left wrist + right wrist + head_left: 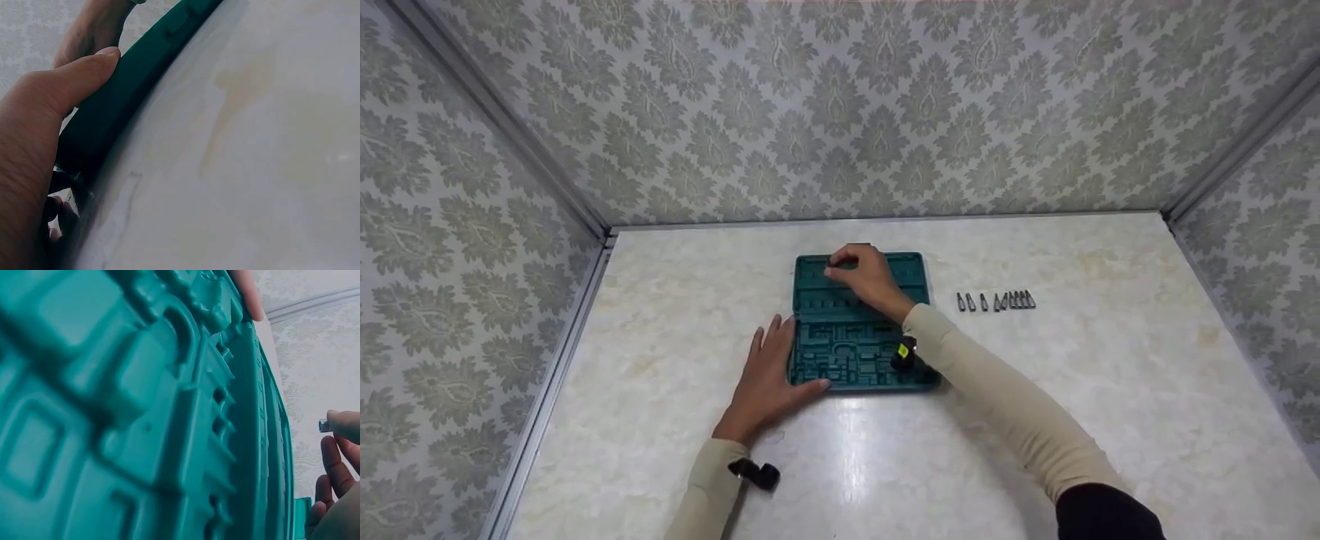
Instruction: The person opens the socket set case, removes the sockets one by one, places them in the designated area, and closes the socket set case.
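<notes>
A green plastic tool case (840,356) lies unfolded on the table, its moulded compartments facing up. Along its left side rests my left hand (769,379), fingers spread and straight, with the thumb on the front rim; the left wrist view shows this thumb (90,79) touching the case's outer wall (124,95). Over the far half of the case, my right hand (870,277) pinches a small metal bit (323,426) between thumb and finger. Only the bit's end shows in the right wrist view; the rest is hidden by the fingers.
To the right of the case, several small metal bits (984,302) lie in a loose row on the marble-patterned table (660,300). Patterned walls (840,112) stand behind and at both sides.
</notes>
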Demonstrator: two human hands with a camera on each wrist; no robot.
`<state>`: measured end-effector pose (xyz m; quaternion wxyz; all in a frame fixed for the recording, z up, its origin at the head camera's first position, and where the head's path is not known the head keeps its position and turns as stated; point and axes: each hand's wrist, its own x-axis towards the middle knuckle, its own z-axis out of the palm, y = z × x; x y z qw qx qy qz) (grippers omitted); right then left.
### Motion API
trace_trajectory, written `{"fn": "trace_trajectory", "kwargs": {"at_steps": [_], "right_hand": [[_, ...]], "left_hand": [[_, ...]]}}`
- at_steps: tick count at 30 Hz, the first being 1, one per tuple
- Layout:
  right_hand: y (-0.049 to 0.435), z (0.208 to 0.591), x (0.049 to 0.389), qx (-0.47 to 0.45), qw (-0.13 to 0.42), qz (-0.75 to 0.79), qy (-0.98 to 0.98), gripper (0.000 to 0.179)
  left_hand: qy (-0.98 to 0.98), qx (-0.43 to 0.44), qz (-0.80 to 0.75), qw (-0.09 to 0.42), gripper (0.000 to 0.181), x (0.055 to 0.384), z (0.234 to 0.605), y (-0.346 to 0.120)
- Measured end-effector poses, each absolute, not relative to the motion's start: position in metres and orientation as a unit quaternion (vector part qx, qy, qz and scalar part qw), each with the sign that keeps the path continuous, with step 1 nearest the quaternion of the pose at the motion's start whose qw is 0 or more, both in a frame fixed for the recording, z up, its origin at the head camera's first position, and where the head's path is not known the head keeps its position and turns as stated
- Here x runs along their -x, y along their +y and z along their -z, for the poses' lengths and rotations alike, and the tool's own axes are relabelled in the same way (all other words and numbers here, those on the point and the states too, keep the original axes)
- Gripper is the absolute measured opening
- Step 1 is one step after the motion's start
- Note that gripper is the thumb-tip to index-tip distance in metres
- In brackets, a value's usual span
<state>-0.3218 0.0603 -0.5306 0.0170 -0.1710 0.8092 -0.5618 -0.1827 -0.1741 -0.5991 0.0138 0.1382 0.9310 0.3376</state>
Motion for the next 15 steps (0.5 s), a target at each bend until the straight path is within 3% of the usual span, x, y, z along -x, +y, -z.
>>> {"fn": "trace_trajectory", "kwargs": {"at_steps": [15], "right_hand": [[0.112,0.522,0.3,0.178,0.0,0.548,0.817,0.013]], "left_hand": [[0.931,-0.129,-0.341,0.015,0.129,0.18,0.597,-0.172]]}}
